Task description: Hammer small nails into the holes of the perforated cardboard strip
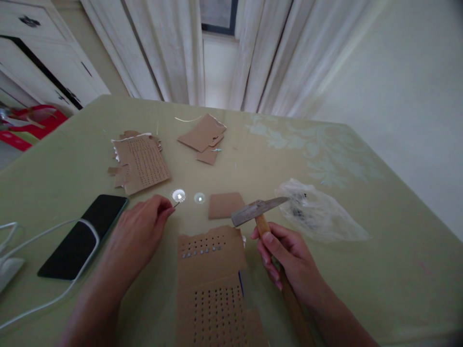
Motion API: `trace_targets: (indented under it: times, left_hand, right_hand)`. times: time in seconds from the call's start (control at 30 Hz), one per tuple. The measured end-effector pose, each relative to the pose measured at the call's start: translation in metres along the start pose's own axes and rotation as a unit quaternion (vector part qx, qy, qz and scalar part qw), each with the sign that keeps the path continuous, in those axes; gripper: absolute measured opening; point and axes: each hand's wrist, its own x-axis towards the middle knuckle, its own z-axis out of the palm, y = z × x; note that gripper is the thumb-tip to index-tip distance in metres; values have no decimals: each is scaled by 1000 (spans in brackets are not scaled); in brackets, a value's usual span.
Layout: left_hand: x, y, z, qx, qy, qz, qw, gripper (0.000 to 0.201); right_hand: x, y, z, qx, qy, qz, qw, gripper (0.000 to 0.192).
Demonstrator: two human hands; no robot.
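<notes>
Two grips: my right hand [285, 255] clamps the head-heavy, wooden-handled steel hammer [258, 212] high; left hand [139, 226] pinches a thin, slippery nail [176, 204].

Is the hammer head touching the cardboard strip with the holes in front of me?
Apart. The head view shows the hammer head raised in the right hand, above the perforated cardboard strip.
</notes>
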Motion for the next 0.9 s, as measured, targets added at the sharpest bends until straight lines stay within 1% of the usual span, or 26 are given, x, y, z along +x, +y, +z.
trace_targets:
  times: [0.07,0.13,0.2,0.27,0.37,0.47,0.6,0.73,0.9]
  left_hand:
    - [-2,15,-7,-103,53,9,993,20]
    - [-8,34,-12,-218,75,44,972,14]
    - [-15,52,-14,-313,51,84,945,5]
    - [-19,67,-13,-353,7,121,928,10]
    - [-19,76,-10,-349,-40,168,921,13]
    - [-18,76,-8,-315,-55,180,930,15]
    - [-19,74,-7,-268,-64,185,943,17]
    - [-21,74,-6,-251,-68,194,946,17]
    - [-20,76,-6,-248,-57,201,946,15]
  right_hand:
    - [0,1,1,2,-7,0,1000,39]
    - [1,2,3,4,-15,-1,1000,39]
    - [1,4,4,5,-20,-3,1000,40]
    - [1,5,5,5,-25,-2,1000,41]
    - [0,6,6,5,-28,0,1000,41]
    - [1,5,6,8,-24,-3,1000,39]
    - [2,5,6,12,-20,-6,1000,39]
    - [1,4,6,7,-16,-6,1000,39]
    - [1,4,7,8,-24,-11,1000,38]
